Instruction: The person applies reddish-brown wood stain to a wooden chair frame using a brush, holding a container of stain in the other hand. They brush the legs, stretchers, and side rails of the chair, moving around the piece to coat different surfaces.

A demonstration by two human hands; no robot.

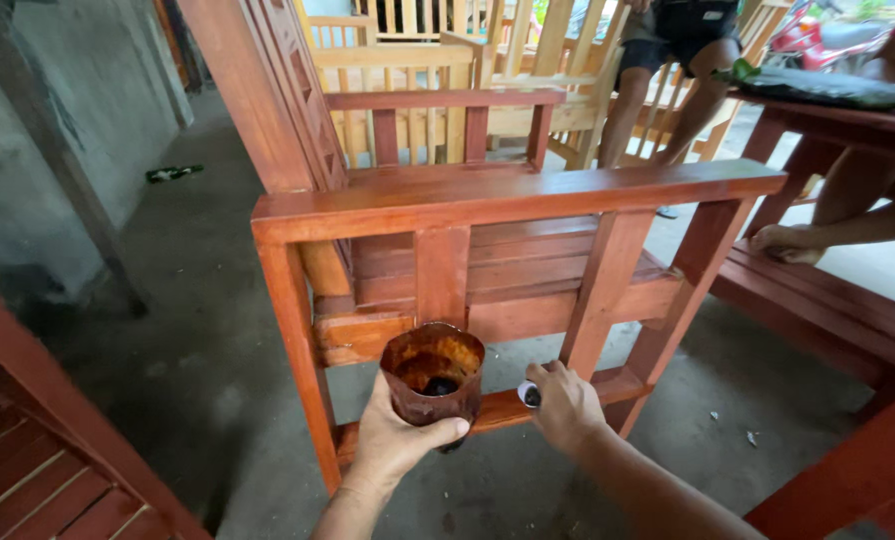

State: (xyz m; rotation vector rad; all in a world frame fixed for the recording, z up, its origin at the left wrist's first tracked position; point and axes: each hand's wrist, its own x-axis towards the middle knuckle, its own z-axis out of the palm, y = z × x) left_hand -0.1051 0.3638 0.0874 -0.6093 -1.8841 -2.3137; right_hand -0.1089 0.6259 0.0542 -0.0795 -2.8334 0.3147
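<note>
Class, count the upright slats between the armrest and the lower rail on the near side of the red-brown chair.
3: left slat, above the stained cup; middle slat, above the right hand; right slat, beside the corner. None looks hidden.

My right hand (564,403) closes over a small tool (529,394); I see only its pale tip. The stained cup (433,373) hides part of the lower rail (507,408). Seated people (687,50) are cut off at the top edge.
</note>
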